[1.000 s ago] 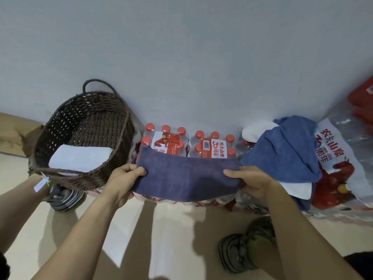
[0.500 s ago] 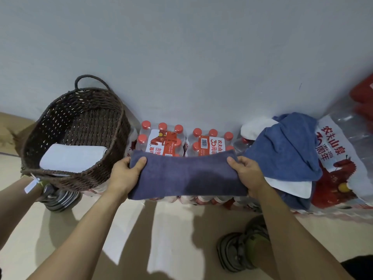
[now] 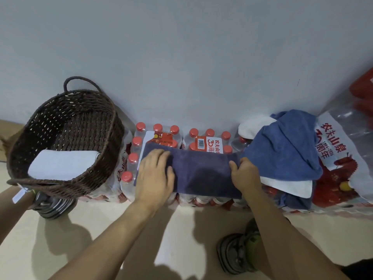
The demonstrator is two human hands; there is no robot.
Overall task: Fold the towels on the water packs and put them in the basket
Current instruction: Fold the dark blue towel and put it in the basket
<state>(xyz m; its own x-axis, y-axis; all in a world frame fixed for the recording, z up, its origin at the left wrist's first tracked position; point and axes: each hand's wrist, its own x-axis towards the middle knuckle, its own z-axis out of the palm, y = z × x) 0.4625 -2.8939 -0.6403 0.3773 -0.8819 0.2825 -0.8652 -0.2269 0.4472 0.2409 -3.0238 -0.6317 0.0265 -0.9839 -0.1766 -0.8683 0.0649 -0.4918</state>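
Observation:
A dark purple towel (image 3: 199,170), folded into a long strip, lies on the shrink-wrapped water packs (image 3: 201,142). My left hand (image 3: 155,174) lies flat on its left end, fingers straight. My right hand (image 3: 245,172) grips its right end, thumb on top. At the left stands a dark wicker basket (image 3: 113,126), and a folded white towel (image 3: 62,164) leans inside it. To the right, a blue towel (image 3: 282,150) lies rumpled over a white towel (image 3: 286,183) on the packs.
A grey wall rises right behind the packs. A bigger water pack (image 3: 343,158) with red print lies at the far right. My two feet in sandals (image 3: 236,253) stand on the beige floor, the left one (image 3: 52,205) under the basket's front edge.
The purple towel has come down from the air onto the water packs. My left hand has let go of its end and now presses flat on it. My right hand still holds the right end.

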